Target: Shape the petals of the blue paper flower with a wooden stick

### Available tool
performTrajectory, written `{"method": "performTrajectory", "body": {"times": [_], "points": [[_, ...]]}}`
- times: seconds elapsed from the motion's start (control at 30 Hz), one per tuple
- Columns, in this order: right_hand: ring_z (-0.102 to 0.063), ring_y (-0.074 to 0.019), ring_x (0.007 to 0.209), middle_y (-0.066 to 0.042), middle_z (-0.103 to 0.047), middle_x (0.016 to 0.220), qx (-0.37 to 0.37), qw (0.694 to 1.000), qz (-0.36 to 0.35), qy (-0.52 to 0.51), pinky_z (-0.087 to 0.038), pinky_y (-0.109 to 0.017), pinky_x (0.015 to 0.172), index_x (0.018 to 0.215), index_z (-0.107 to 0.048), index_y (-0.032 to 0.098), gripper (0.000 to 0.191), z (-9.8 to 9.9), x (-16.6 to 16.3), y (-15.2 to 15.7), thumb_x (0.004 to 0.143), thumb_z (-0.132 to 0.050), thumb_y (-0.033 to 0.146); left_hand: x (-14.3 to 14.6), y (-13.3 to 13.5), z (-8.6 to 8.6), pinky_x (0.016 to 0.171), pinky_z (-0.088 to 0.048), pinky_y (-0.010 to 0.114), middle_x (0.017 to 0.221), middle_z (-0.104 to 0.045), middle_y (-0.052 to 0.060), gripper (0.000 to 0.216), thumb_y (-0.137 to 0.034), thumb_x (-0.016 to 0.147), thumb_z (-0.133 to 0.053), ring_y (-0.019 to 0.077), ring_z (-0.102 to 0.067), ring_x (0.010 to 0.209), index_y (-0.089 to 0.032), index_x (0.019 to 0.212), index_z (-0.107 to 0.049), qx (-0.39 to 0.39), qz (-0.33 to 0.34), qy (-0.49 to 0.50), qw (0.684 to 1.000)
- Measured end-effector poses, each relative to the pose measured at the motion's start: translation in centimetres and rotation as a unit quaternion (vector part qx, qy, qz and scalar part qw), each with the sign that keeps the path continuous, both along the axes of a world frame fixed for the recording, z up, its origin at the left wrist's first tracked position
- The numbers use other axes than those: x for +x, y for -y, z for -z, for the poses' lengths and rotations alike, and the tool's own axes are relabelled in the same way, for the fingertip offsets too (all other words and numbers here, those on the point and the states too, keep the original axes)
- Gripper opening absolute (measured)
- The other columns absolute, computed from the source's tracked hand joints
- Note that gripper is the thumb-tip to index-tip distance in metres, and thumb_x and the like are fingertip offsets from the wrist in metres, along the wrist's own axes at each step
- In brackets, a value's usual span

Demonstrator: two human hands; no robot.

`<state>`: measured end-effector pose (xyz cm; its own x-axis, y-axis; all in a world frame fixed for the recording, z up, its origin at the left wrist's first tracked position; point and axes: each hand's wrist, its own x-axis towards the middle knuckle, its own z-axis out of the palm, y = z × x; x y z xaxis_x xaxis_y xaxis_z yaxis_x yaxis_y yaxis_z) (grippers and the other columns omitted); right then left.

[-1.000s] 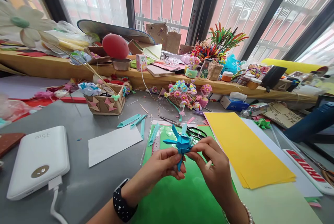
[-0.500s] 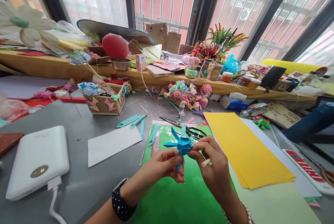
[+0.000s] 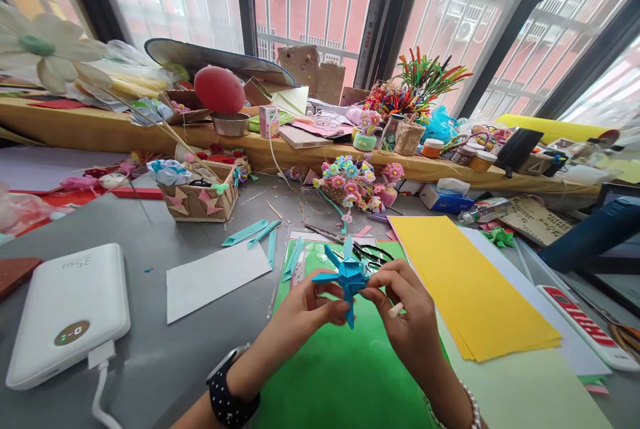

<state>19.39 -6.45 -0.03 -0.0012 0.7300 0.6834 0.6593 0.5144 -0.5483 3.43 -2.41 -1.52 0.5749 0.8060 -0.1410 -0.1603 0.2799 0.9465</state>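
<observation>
Apparently adjusting: right hand [image 3: 407, 305] pinches blue paper star [image 3: 351, 273] (pale stick [image 3: 397, 309] held too); left hand [image 3: 300, 314] touches its lower point, grip unclear from here. Next move likely needs steady support.

The right hand [image 3: 409, 312] covers one side of the blue paper shape [image 3: 351, 274], which hides some of the left hand's fingertips and part of the black-handled scissors [image 3: 374, 254], while the ruler [image 3: 299, 267] slips out of sight behind the left hand [image 3: 300, 312]. The white cable [image 3: 100, 394] is cut off by the bottom edge, the large white flower [image 3: 60, 49] by the left and the dark blue tube [image 3: 590, 235] by the right. A plastic bag [image 3: 20, 207] at far left is blurred, and the writing on the card [image 3: 537, 221] is too small to read.
</observation>
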Motion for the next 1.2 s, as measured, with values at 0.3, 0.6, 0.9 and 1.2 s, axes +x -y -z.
{"method": "performTrajectory", "body": {"times": [0.3,0.6,0.9,1.2], "points": [[-0.052,-0.0123,0.061,-0.001,-0.051,0.071,-0.036,0.996,-0.076,0.02,-0.043,-0.022,0.05,0.073,-0.057,0.019,0.009,-0.1,-0.3,-0.1,0.081,-0.054,0.016,-0.9,-0.1,-0.9,0.072,-0.05,0.028,0.096,-0.052,0.0,0.086,-0.02,0.061,-0.075,0.0156,-0.061,0.078,-0.033,0.13,-0.025,0.109,-0.058,-0.026,0.992],[-0.042,-0.0103,0.047,0.003,-0.043,0.059,-0.034,0.994,0.018,-0.103,-0.035,-0.022,0.043,0.091,-0.055,0.019,0.034,0.0,1.5,0.4,0.089,-0.034,0.046,-0.5,0.4,-1.4,0.073,-0.047,0.029,0.081,-0.059,-0.002,0.054,-0.022,0.058,-0.076,0.0175,-0.063,0.075,-0.025,0.103,-0.046,0.074,-0.116,0.007,0.99],[-0.054,-0.0183,0.087,-0.008,-0.056,0.099,0.016,0.995,0.096,-0.026,-0.046,-0.033,0.071,0.107,-0.051,0.02,0.024,0.5,2.1,-0.8,0.09,-0.035,0.021,-0.8,0.2,-1.7,0.068,-0.047,0.026,0.085,-0.059,-0.002,0.053,-0.02,0.057,-0.076,0.0174,-0.063,0.077,-0.026,0.101,-0.047,0.048,-0.112,0.023,0.992],[-0.057,-0.0168,0.073,-0.005,-0.058,0.081,0.003,0.999,0.032,0.029,-0.047,-0.029,0.063,0.113,-0.056,0.021,0.032,-0.3,2.2,-0.2,0.091,-0.034,0.028,-0.6,-0.5,-1.2,0.069,-0.046,0.028,0.08,-0.061,0.0,0.047,-0.027,0.06,-0.075,0.0208,-0.062,0.079,-0.021,0.099,-0.05,0.046,-0.139,-0.033,0.989]]}}
